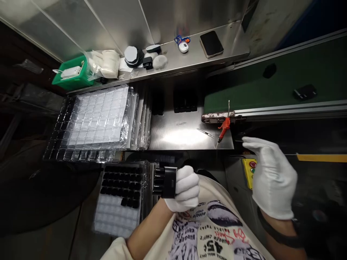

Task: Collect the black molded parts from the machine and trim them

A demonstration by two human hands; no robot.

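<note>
My left hand (187, 187), in a white glove, is closed in front of my shirt and grips several black plastic housings (169, 182) lined up side by side; their inner faces are hidden. Off to the right, my right hand (272, 177), also gloved, is raised near the end of the green conveyor belt (244, 86). Its fingers are stretched out toward the left, and I see nothing in them. More black pieces (185, 102) stand in a row on the steel bench (173, 133). Two dark pieces lie on the belt, one of them a black block (305, 92).
Stacked clear trays (94, 115) cover the bench's left side. A lower tray (116, 213) is partly filled with black pieces. A red air gun (225, 126) and tweezers (205, 133) lie at right. The shelf holds a green basket (63, 83) and a phone (211, 44).
</note>
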